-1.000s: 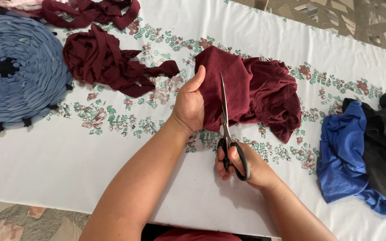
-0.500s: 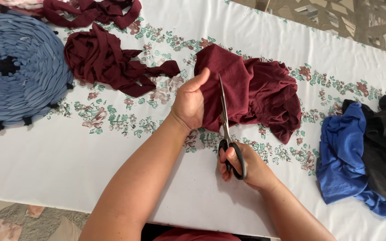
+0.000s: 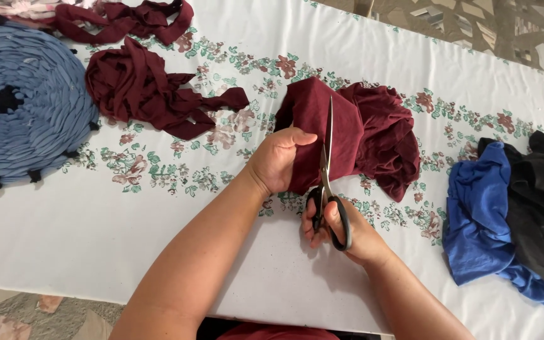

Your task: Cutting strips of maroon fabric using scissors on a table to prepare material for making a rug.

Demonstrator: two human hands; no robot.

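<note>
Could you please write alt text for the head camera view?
A right hand cuts maroon cloth with scissors while the left hand holds it, on a floral tablecloth beside a blue round mat.

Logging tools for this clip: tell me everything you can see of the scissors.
The scissors have long silvery metal blades and black loop handles. They lie blades pointing away from the person, nearly closed, over the folded maroon cloth. The right hand grips the handles, fingers through the loops. The left hand holds the cloth just beside the blades, on the flowered tablecloth.
</note>
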